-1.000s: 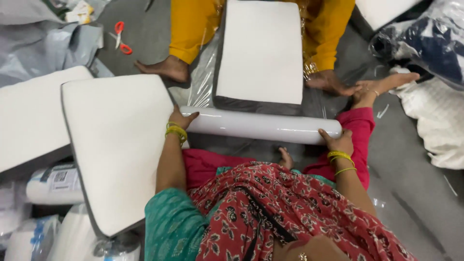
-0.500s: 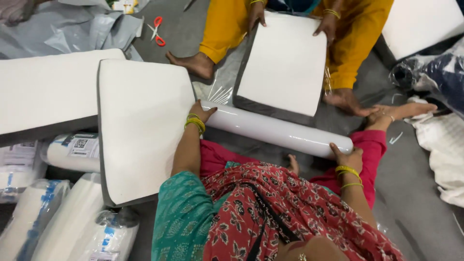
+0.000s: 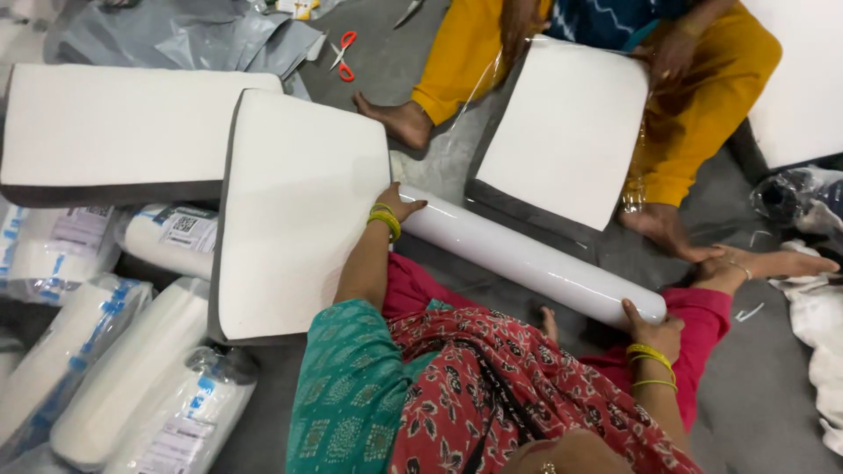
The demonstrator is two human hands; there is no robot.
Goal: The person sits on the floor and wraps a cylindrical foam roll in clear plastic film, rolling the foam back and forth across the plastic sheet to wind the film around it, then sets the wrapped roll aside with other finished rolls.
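In the head view, a tightly rolled white pad (image 3: 527,256), wrapped in clear film, is seen lying across the floor in front of the seated person's knees. Its two ends are gripped: the left hand (image 3: 397,204) is closed on one end, the right hand (image 3: 652,331) on the other, well apart. Left of the roll a flat white cushion (image 3: 299,211) lies unrolled; beyond the roll another cushion (image 3: 566,132) is held by a co-worker. Finished wrapped rolls (image 3: 132,377) are stacked further left of the roll, so rolling appears done for this piece, with flat cushions left.
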